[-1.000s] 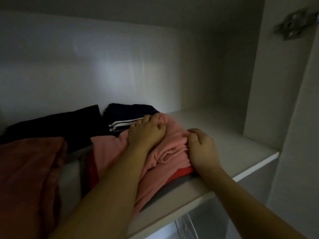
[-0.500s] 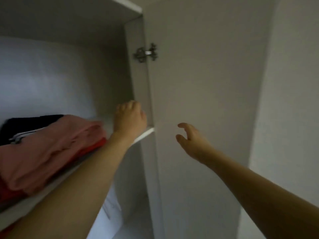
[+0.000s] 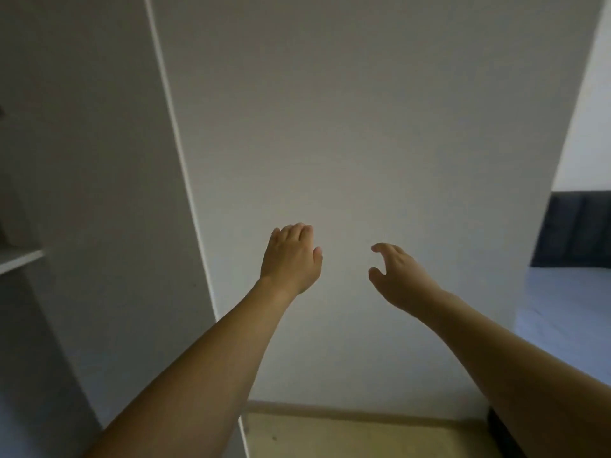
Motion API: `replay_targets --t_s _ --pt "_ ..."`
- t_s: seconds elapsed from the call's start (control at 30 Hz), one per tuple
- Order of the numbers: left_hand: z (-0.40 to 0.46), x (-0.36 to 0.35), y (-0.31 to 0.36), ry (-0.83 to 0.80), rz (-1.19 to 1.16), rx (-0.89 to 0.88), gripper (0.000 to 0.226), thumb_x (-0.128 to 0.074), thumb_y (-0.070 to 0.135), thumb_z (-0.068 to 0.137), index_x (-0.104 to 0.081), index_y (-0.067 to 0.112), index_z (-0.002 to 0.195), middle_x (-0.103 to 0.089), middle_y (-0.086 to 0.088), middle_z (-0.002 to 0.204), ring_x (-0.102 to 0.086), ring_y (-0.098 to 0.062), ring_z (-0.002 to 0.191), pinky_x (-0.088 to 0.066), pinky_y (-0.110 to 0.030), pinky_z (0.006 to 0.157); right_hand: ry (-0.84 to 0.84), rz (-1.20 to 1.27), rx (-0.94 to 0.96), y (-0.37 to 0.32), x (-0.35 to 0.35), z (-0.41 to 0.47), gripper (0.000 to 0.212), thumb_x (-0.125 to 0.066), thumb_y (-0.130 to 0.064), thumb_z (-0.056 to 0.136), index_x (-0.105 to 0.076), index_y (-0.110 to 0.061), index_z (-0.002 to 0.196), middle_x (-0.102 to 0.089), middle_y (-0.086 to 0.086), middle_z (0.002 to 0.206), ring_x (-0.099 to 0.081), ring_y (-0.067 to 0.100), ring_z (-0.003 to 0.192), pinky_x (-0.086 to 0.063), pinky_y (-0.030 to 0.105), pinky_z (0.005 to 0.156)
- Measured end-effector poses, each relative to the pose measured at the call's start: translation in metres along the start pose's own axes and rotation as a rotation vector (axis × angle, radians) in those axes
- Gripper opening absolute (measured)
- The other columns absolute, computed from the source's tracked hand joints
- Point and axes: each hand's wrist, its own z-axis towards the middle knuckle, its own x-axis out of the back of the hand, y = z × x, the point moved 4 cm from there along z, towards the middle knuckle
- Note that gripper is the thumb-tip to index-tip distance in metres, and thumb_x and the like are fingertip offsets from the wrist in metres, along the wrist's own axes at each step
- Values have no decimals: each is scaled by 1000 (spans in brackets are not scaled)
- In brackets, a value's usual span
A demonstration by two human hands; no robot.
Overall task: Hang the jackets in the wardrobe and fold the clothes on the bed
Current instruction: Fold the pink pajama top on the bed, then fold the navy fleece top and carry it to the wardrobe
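Head view: both bare arms reach forward in front of a plain pale wall (image 3: 363,127), and neither hand holds anything. The left hand (image 3: 291,257) shows its back to the camera, its fingers (image 3: 299,231) loosely curled together and closed on nothing. The right hand (image 3: 398,276) is half open, thumb and forefinger curved apart, with only air between them. The two hands sit near each other at mid-height in the scene, apart from the wall as far as can be judged.

At the left stands the wardrobe (image 3: 99,193), seen from its open side: a tall pale side panel, and at the far left edge the lip of a shelf (image 3: 20,259). No jackets and no folded clothes show anywhere in this view, so where they lie cannot be told from here. At the far right, past the corner of the wall, a bed (image 3: 568,305) with a pale grey cover and a dark headboard (image 3: 575,226) comes into sight; what shows of its cover is bare. A strip of yellowish floor (image 3: 347,438) runs along the bottom.

As a judgement, the person is between garments, and the next piece would probably come from the bed. Clothes of this sort are light, soft and limp; they sag and slide out of shape unless held at two points. A good hold would be at both shoulders or along a seam, one hand each, so the fabric hangs flat. A jacket is somewhat heavier and is best taken by the collar.
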Motion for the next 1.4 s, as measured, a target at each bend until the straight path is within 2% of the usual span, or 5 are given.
replay_targets --t_s 0.4,0.6,0.8,1.07,1.4 --pt "26 -57 391 -141 -193 -93 51 -35 35 99 -41 7 141 -46 -14 144 -40 -31 131 -25 -45 114 61 -73 -285 333 177 -153 52 -53 -26 97 -35 -14 145 -41 10 149 -46 27 130 -38 37 105" --pt "18 -78 551 -253 -278 -75 53 -34 37 100 -37 8 145 -42 -13 147 -38 -30 134 -23 -44 116 -42 -72 -329 467 247 -208 53 -55 -25 96 -35 -15 145 -40 9 149 -44 26 133 -38 38 108" --pt "43 -115 652 -263 -331 -33 52 -34 36 100 -37 8 144 -42 -14 147 -40 -31 132 -26 -40 112 -48 -63 -350 576 277 -222 53 -58 -29 94 -37 -22 143 -43 5 147 -49 24 127 -40 35 103" --pt "29 -219 881 -511 -458 -13 57 -36 36 99 -28 10 150 -33 -13 154 -34 -32 138 -25 -41 114 -153 -63 -545 814 342 -300 54 -53 -25 95 -34 -17 146 -38 9 150 -44 25 130 -37 36 105" --pt "-7 -319 1131 -741 -529 197 59 -41 36 99 -26 13 151 -29 -12 156 -33 -30 139 -29 -39 114 -410 26 -610 1095 385 -391 56 -49 -28 96 -31 -17 148 -36 7 151 -40 23 133 -35 32 102"
